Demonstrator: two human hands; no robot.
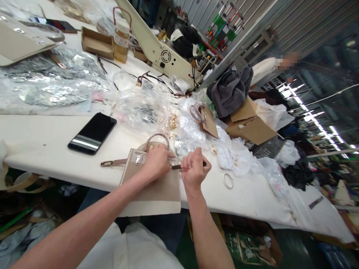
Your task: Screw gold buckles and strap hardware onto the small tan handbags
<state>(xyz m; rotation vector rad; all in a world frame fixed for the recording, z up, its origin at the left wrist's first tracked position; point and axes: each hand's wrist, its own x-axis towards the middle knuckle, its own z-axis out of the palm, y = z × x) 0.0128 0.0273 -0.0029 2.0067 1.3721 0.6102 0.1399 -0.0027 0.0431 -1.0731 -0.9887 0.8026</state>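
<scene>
A taupe handbag panel (153,191) lies at the table's front edge, with a curved handle (158,136) at its top and metal fittings (139,159) on its face. My left hand (158,162) grips the bag's upper part, its fingers curled by the fittings. Just to the right, my right hand (195,167) is closed in a fist around a narrow dark strap (176,166) at the bag's top right. The far end of that strap is mostly hidden by my fingers. Out on the left, another strap end (108,163) with a metal plate sticks out past the bag.
Left of the bag lies a black phone (93,133). Small gold fittings (172,121) rest on plastic behind it. A tape roll (228,180) is on the right, near another small bag (209,122). Farther back stand a jar (121,42), a cardboard tray (97,43) and a cream machine arm (142,29).
</scene>
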